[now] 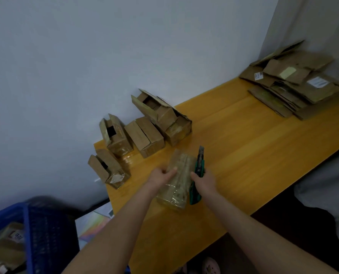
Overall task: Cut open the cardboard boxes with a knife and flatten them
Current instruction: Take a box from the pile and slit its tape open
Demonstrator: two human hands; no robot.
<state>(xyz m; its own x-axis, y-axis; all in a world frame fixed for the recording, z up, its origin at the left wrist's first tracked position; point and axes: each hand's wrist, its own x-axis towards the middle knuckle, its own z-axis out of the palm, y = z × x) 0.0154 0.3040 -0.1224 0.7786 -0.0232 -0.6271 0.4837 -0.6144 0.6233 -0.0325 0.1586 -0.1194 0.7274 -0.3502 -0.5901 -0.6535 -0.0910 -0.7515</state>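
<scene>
A taped box (176, 184) lies on the table (243, 155), near its front edge. The knife (199, 167) is just right of that box. Open boxes (145, 135) stand at the table's left end, by the wall (125, 46). Flat boxes (295, 84) are piled on its far right end. A basket (26, 224) sits left of the table, lower down.

A yellow wooden surface (243, 155) carries a tape-wrapped box (174, 192) between the left hand (161, 175) and right hand (205, 179), opened boxes (145, 137) just beyond the left hand, and flattened cardboard (295, 86) well beyond the right hand.

Two forearms (123, 216) — both bare
</scene>
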